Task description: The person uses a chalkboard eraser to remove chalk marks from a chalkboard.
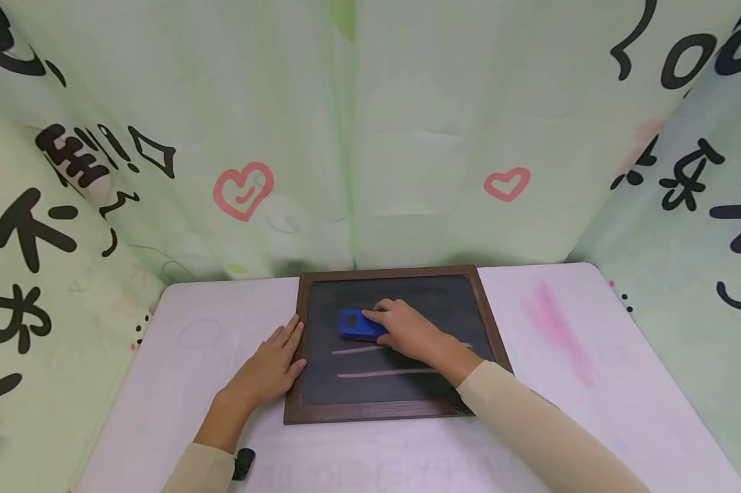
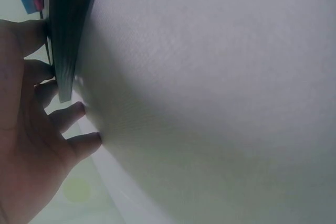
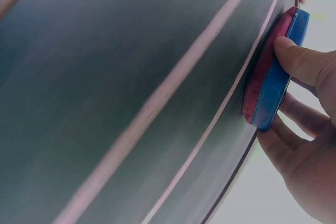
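Chalkboard, wood-framed, lay against the straight-fingered left hand; the right hand pinched a blocky, red-padded blue eraser.

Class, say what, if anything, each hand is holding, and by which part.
The right hand holds the eraser by its blue body, toward the right end in the head view. The left hand holds nothing; it touches the chalkboard frame.

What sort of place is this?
Probably a small curtained-off booth: printed fabric with hearts and lettering hangs behind and on both sides of a pale table, where a framed chalkboard lies.
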A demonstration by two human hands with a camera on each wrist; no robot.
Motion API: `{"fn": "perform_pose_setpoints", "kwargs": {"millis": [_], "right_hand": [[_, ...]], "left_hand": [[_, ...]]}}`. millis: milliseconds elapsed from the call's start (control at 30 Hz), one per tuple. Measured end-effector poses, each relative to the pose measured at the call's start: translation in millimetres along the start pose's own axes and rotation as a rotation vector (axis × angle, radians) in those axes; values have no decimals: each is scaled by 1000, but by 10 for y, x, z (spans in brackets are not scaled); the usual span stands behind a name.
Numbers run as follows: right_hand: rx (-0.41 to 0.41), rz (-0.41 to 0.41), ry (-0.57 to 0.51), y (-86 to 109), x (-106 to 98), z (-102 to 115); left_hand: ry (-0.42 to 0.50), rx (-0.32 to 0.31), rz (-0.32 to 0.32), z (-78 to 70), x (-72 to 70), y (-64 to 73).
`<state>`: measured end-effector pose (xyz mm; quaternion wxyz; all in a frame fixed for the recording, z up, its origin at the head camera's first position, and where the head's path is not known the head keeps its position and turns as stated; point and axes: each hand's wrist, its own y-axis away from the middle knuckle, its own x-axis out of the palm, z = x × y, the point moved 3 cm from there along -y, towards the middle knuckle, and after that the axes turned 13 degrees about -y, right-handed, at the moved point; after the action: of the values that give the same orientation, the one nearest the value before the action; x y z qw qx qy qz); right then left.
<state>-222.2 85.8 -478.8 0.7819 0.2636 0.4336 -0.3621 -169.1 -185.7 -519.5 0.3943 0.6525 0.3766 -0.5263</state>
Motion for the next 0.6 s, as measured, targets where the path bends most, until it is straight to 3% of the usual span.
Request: {"fn": "perform_pose_setpoints", "kwargs": {"millis": [600], "right_hand": [[50,-82,-14,423,-244,-544]], "left_hand": [[25,-7,-13,5,-6,-2]]}}
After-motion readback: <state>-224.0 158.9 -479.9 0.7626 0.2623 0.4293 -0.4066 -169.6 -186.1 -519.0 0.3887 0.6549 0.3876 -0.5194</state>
